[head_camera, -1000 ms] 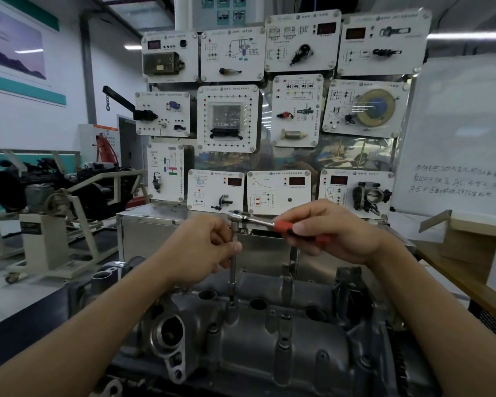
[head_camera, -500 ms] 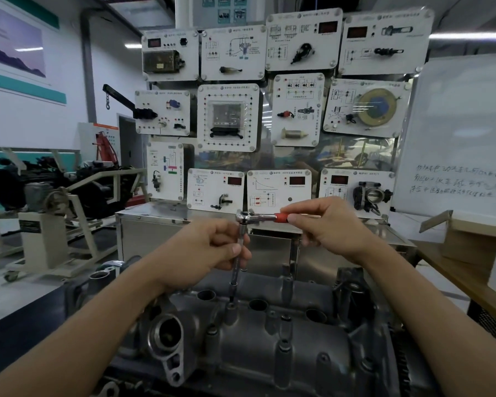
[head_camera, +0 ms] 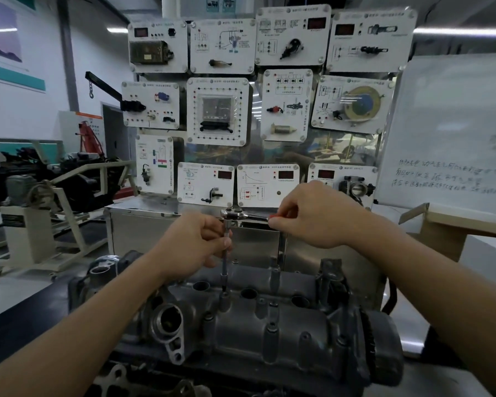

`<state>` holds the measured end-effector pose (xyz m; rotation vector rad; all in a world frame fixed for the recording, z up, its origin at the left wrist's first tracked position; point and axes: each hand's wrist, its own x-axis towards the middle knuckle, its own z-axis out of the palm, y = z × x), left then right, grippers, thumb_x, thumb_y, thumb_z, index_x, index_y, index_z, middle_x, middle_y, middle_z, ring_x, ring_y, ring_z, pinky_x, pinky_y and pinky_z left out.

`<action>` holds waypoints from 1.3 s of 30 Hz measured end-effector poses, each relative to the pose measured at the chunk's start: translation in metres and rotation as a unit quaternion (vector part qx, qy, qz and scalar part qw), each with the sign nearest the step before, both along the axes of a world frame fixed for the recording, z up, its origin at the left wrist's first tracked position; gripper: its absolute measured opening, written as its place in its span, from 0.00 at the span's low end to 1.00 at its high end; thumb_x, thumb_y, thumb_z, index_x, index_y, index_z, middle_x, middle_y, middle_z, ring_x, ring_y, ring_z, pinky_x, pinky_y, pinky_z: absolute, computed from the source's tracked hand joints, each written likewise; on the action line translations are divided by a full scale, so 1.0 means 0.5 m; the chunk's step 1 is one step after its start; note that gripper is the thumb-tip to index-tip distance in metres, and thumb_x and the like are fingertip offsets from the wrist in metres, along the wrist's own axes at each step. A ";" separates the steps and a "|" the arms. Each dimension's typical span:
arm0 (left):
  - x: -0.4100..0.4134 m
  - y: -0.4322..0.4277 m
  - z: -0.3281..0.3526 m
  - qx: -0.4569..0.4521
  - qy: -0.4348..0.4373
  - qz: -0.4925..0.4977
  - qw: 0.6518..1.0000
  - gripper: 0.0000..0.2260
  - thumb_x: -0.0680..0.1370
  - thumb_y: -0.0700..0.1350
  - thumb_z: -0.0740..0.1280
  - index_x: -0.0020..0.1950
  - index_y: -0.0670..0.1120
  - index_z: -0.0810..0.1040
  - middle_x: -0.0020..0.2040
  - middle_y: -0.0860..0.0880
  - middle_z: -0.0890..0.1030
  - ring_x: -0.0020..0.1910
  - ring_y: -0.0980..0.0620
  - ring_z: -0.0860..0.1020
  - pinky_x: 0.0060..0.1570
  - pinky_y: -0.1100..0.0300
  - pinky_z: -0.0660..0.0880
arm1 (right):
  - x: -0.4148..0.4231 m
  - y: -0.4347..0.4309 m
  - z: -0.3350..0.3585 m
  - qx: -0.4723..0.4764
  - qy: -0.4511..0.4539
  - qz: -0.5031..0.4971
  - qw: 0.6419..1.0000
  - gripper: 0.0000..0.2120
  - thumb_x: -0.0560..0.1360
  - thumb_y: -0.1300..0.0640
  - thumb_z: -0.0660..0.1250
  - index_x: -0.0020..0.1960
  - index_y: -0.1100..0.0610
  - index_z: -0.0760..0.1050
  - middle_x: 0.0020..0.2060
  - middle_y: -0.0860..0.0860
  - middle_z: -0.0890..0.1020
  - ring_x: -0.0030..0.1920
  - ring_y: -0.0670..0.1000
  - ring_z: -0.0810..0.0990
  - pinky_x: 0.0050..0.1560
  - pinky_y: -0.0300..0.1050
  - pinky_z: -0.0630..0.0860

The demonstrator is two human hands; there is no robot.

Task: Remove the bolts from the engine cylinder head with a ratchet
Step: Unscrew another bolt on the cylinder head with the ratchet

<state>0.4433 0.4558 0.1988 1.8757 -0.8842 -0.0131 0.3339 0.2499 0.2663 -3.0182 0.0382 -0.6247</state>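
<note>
Cylinder head (head_camera: 284, 333) sits low and central before the person. Extension bar (head_camera: 224, 270) stands near upright, its lower end seated in a bolt boss on the head's upper left. Left hand (head_camera: 192, 243) curls round the bar's upper part. Right hand (head_camera: 315, 217) grips the ratchet (head_camera: 235, 215) by its red handle. Display board (head_camera: 221, 110) stands behind.
</note>
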 end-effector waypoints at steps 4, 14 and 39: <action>0.001 -0.001 0.004 0.011 -0.037 0.025 0.999 0.04 0.76 0.39 0.75 0.46 0.42 0.80 0.37 0.49 0.86 0.37 0.53 0.85 0.34 0.62 0.81 | -0.056 0.072 0.015 0.028 0.045 0.025 0.998 0.23 0.77 0.38 0.66 0.41 0.57 0.85 0.32 0.53 0.84 0.33 0.53 0.81 0.38 0.52 0.83; 0.004 0.004 -0.001 0.013 -0.074 -0.023 0.997 0.04 0.77 0.39 0.73 0.47 0.48 0.82 0.40 0.49 0.85 0.42 0.49 0.84 0.49 0.48 0.82 | -0.049 0.072 0.071 -0.015 0.186 0.052 0.981 0.11 0.76 0.44 0.70 0.48 0.51 0.86 0.36 0.45 0.85 0.37 0.42 0.82 0.47 0.43 0.81; 0.012 -0.001 -0.007 0.034 -0.016 -0.027 0.999 0.05 0.80 0.44 0.70 0.46 0.46 0.84 0.41 0.52 0.87 0.43 0.56 0.85 0.33 0.61 0.80 | 0.025 -0.040 0.011 -0.053 0.064 0.057 0.995 0.12 0.79 0.47 0.66 0.57 0.51 0.83 0.46 0.47 0.85 0.45 0.48 0.81 0.51 0.54 0.80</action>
